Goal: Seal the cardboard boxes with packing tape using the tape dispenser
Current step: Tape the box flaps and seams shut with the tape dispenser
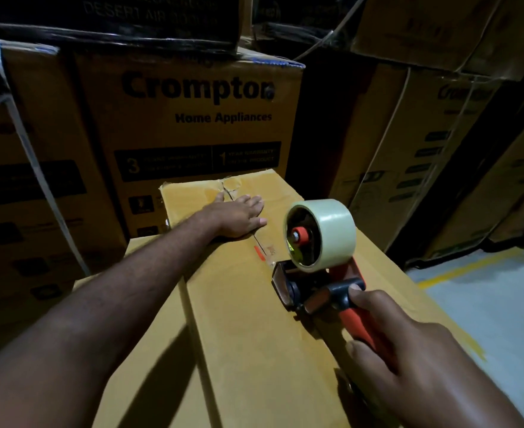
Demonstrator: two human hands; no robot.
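**A:** Start nearest, lower right of the frame. What has the right hand (pixel 408 350) got?

**B:** It's wrapped round the orange handle of the tape dispenser (pixel 316 291), one fingertip up against the black part. The dispenser's front end sits on top of the cardboard box (pixel 254 350), just right of centre, with the tape roll (pixel 331 233) standing above it.

**A:** How would you expect it to handle?

**B:** Light and rigid, I'd guess. The handle is the place to hold it, since the cutting edge at the front is likely sharp. The tape looks thin and glossy, so it would probably wrinkle or stick to itself if left slack.

**A:** And the box?

**B:** Plain corrugated board. It should be stiff at the edges, but I'd expect the flaps to give along the seam (pixel 260 242) under pressure. The left hand (pixel 239 216) lies flat on the lid at centre frame, fingers straight, holding nothing, pressing down beside that seam.

**A:** Beyond it?

**B:** The lid's far edge is creased and torn. Behind stands a printed carton (pixel 192 118) reading "Crompton Home Appliances", upper centre, with more cartons stacked left and right, some strapped. At the right edge there's pale floor (pixel 501 304) with a yellow line (pixel 458 270). The room is dim.
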